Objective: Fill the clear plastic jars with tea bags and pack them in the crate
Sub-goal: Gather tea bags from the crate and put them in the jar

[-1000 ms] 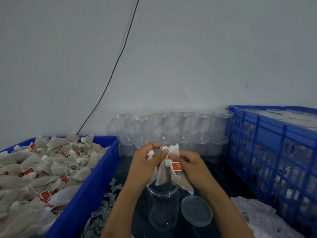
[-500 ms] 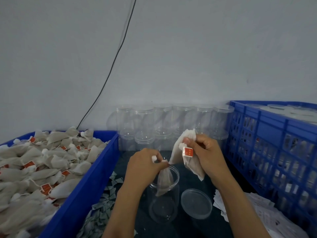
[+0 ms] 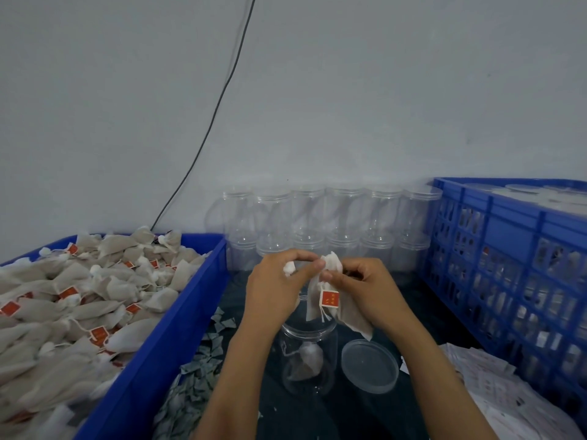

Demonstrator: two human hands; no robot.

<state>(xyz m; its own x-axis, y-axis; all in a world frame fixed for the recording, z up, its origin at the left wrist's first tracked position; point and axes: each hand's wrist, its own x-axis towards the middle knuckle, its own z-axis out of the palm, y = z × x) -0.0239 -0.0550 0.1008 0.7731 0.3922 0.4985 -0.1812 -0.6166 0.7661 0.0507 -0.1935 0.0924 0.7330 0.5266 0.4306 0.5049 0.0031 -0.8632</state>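
1. Tea bags (image 3: pixel 333 300) are held bunched above the open jar (image 3: pixel 307 357), so that each can be dropped straight in; one bag already lies inside.
2. The left hand (image 3: pixel 273 290) is closed in a pinch on the bunch's top.
3. The right hand (image 3: pixel 365 290) is curled round the bags.
4. The lid (image 3: pixel 370 366) is set just beside the jar, ready for closing.
5. The crate (image 3: pixel 508 265) stands at the right edge of the table.

Both bare forearms reach forward from the bottom edge and converge at mid-frame. The left hand (image 3: pixel 273 289) has its fingers curled, thumb and forefinger pinched together. The right hand (image 3: pixel 365 290) faces it, fingers curled inward, fingertips nearly touching the left's.
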